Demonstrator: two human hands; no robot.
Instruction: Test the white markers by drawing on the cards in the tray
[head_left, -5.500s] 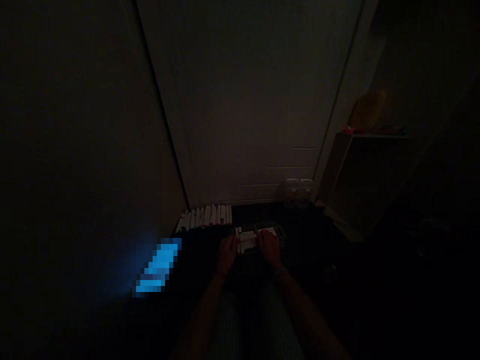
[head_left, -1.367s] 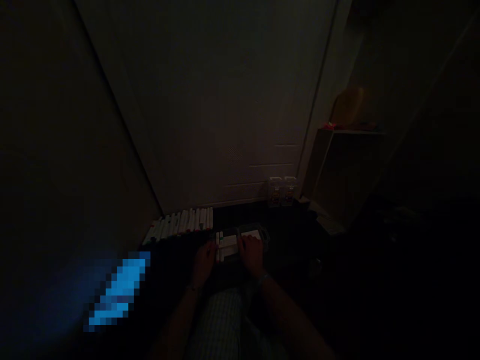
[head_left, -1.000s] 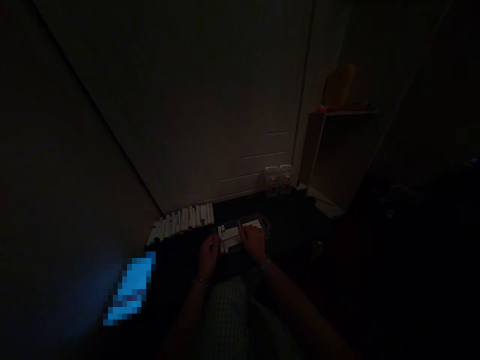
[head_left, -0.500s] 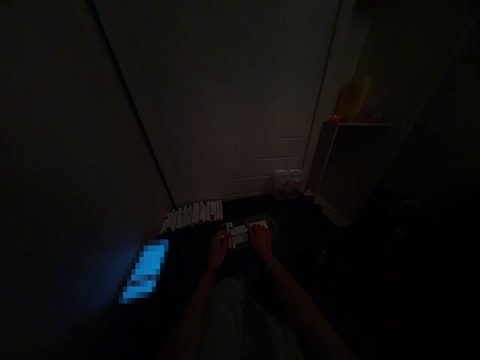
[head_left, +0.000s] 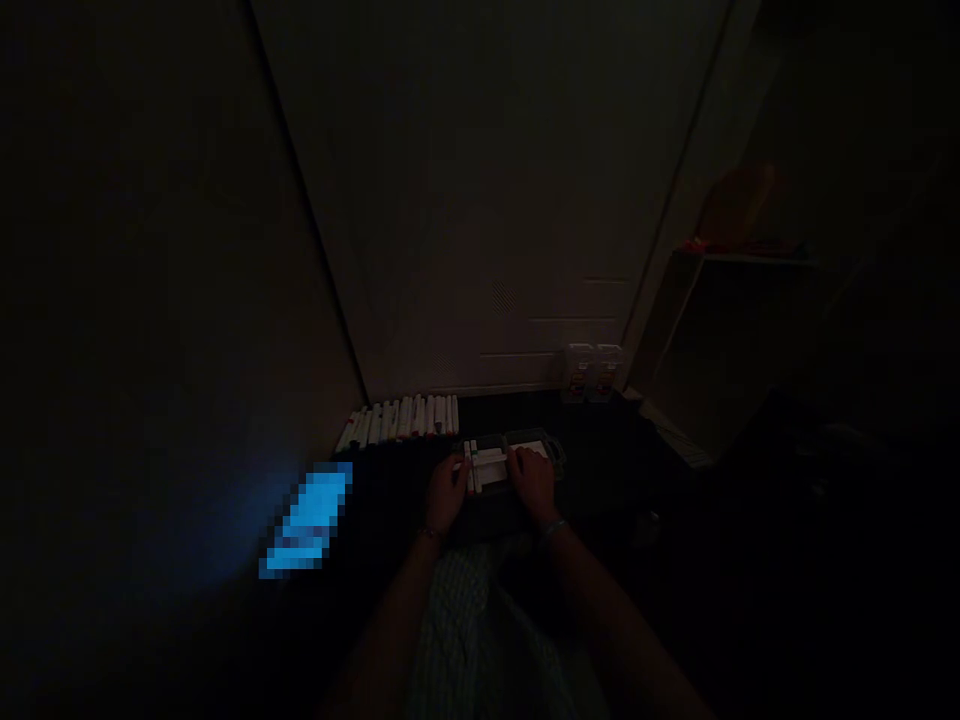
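Note:
A small clear case (head_left: 559, 455) lies opened out on the dark surface in front of me, with white material inside. Two white markers (head_left: 471, 465) stand side by side along its left end. My left hand (head_left: 448, 492) is curled at that end, its fingertips against the case edge beside the markers. My right hand (head_left: 534, 478) bends over the middle of the case with its fingers closed together. A pale horizontal strip (head_left: 491, 456) runs up to the right fingertips; in the dark I cannot tell whether it is a held marker or part of the case.
Several white markers (head_left: 405, 418) lie in a row at the back left. Two clear packages (head_left: 592, 372) stand against the pale panel (head_left: 495, 200). A glowing blurred screen (head_left: 311, 515) is at the left; a box-like cabinet (head_left: 742, 330) stands right.
The whole view has shifted, so everything sits slightly farther right. Both hands keep nearly the same places at the case, with only slight finger movement.

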